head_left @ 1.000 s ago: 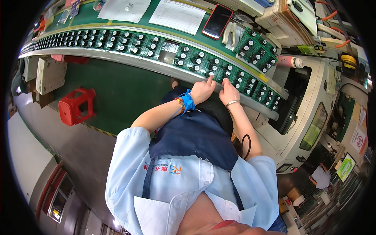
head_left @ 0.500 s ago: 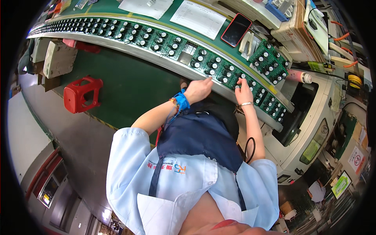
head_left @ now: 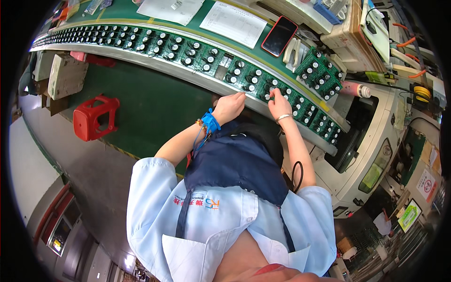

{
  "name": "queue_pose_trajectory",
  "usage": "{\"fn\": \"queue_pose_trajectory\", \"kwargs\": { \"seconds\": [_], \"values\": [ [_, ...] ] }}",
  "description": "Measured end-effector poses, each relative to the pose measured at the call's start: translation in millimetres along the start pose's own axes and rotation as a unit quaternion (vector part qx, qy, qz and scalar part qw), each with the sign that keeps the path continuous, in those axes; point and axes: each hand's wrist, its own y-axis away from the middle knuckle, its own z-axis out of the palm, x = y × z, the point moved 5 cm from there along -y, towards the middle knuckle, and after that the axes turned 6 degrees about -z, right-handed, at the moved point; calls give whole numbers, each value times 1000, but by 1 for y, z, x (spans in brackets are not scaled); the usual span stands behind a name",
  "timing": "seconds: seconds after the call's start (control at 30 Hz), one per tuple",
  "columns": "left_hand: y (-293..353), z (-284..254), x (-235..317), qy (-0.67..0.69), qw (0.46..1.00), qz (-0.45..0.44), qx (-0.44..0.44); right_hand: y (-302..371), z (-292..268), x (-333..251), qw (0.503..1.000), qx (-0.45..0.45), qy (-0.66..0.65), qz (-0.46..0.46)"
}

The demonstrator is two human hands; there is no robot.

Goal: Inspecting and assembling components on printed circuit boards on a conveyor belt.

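Observation:
A long row of green circuit boards [head_left: 257, 81] fills a metal rail [head_left: 155, 60] in front of me. Black cylindrical capacitors with pale tops stand upright on them. My right hand [head_left: 280, 106] is over the boards right of the middle, its fingertips pinched together beside a capacitor [head_left: 273, 82]. Whether anything is between them is hidden. My left hand [head_left: 228, 108] is closed at the rail's near edge, thumb and forefinger together. What it holds, if anything, is too small to make out. A blue strap circles my left wrist.
Behind the rail lie a paper form [head_left: 233, 23], a red-cased phone [head_left: 279, 35] and a stack of populated boards [head_left: 319, 74]. A beige machine [head_left: 371, 141] stands at the rail's right end. On the left floor is a red stool [head_left: 95, 117].
Both hands have moved a little left along the rail. My right fingertips have shifted to a capacitor group farther left. The view has also shifted slightly.

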Motion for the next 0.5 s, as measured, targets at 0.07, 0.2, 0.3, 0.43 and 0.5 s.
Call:
{"fn": "queue_pose_trajectory", "kwargs": {
  "seconds": [0.07, 0.2, 0.3, 0.43, 0.5],
  "values": [
    [1, -2, -2, 0, 1000, -13, -8, -3, -1, 6, 1000, -7, -22, 0],
    [3, -7, -7, 10, 1000, -27, 7, -15, -11, 8, 996, 81, -36, -14],
    [6, -9, -10, 15, 999, -36, 4, -22, -9, 5, 999, 23, 16, 19],
    [8, -10, -14, 17, 999, -29, 30, -28, -7, -3, 996, -35, 64, 47],
    [7, -11, -16, 18, 999, -25, 28, -31, -7, -6, 996, -34, 76, 46]
  ]
}}
